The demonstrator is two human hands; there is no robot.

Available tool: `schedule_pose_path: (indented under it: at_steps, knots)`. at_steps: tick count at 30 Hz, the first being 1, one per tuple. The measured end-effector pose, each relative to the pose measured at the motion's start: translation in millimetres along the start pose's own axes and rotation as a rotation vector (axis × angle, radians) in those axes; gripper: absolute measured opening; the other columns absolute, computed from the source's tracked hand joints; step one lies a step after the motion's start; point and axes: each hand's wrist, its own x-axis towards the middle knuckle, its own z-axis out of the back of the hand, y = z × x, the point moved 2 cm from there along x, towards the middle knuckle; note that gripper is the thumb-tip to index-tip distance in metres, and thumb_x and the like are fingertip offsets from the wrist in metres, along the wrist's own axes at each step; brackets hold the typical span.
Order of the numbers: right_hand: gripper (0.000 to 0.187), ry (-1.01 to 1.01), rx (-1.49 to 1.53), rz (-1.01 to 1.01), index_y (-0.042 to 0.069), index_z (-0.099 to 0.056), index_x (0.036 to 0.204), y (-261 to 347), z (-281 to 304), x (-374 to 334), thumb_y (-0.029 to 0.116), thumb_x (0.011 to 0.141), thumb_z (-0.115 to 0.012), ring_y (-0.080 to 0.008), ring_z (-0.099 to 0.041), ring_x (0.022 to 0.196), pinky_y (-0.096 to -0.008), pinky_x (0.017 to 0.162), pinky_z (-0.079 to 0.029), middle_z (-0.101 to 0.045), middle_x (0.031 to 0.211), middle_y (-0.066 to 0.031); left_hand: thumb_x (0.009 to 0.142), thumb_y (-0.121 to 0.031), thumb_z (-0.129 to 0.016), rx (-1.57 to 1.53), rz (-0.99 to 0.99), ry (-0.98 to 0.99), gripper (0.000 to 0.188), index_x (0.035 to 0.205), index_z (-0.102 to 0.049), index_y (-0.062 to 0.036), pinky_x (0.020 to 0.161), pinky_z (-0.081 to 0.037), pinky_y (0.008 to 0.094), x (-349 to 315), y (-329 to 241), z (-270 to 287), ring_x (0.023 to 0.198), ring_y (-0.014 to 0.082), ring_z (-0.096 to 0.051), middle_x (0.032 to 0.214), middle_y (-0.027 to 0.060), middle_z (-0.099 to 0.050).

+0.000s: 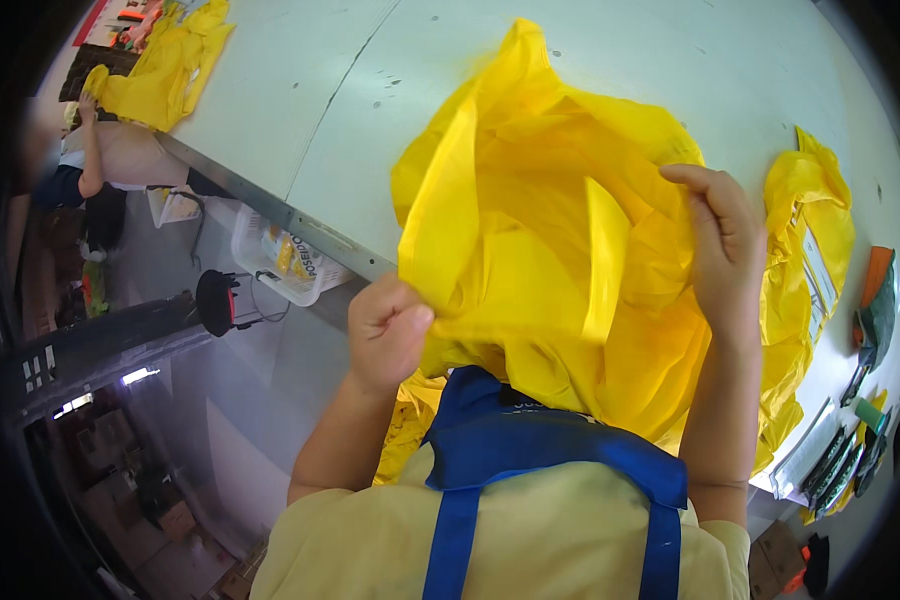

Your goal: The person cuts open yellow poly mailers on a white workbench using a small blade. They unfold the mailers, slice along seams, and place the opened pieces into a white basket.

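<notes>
A large piece of bright yellow fabric point(530, 270) hangs open in front of me like a wide pouch, its folds showing inside; whether it is a bag or a garment I cannot tell. At its near left edge, my left hand point(390, 332) is closed in a fist with the thumb pressed on the cloth. My right hand point(722, 235) grips the opposite edge with curled fingers, the index finger bent along the rim. A narrow yellow strip point(605, 260) stands up within the opening, slightly blurred.
More yellow fabric point(805, 270) with a pale printed label lies to the right on the white table point(370, 130). Beside the table's metal edge stands a white plastic basket point(275, 255). At the far left, another person's hand point(88, 108) touches yellow cloth point(170, 75). Dark tools point(840, 460) lie at the right.
</notes>
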Motion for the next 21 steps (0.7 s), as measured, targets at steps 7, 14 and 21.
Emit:
schedule_pose_path:
  at_steps: [7, 14, 21]
  knots:
    - [0.048, -0.001, -0.452, 0.311, 0.017, -0.058, 0.12, 40.6, -38.5, 0.4, 0.003, 0.074, -0.064, -0.0329, -0.045, 0.115, -0.0443, 0.099, -0.037, -0.047, 0.129, -0.01, 0.078, -0.01, -0.068, -0.683, 0.387, -0.006, 0.028, 0.058, -0.05, -0.0062, 0.067, -0.05, 0.0315, -48.2, 7.6, 38.9, 0.068, 0.0212, -0.06, 0.071, 0.0095, -0.061]
    - [0.011, 0.71, -0.066, 0.33, 0.007, -0.062, 0.091, 18.7, -87.5, 13.9, 0.015, 0.085, -0.059, -0.0292, -0.055, 0.097, -0.0452, 0.098, -0.038, -0.062, 0.099, -0.0109, 0.077, -0.005, -0.067, 0.099, 0.564, 0.345, 0.012, 0.079, -0.055, -0.0048, 0.073, -0.049, 0.0341, -27.8, -20.5, 100.4, 0.083, 0.0229, -0.063, 0.085, 0.009, -0.064]
    - [0.022, 0.795, 0.229, 0.045, 0.0, -0.055, 0.082, 25.3, -52.1, -6.5, 0.021, 0.091, -0.055, -0.0291, -0.05, 0.066, -0.039, 0.06, -0.041, -0.053, 0.07, -0.0148, 0.078, -0.011, -0.067, 1.054, -0.235, 0.312, 0.037, 0.112, -0.055, -0.0013, 0.084, -0.046, 0.0334, 37.6, -62.7, -21.4, 0.094, 0.0259, -0.061, 0.1, 0.0109, -0.063]
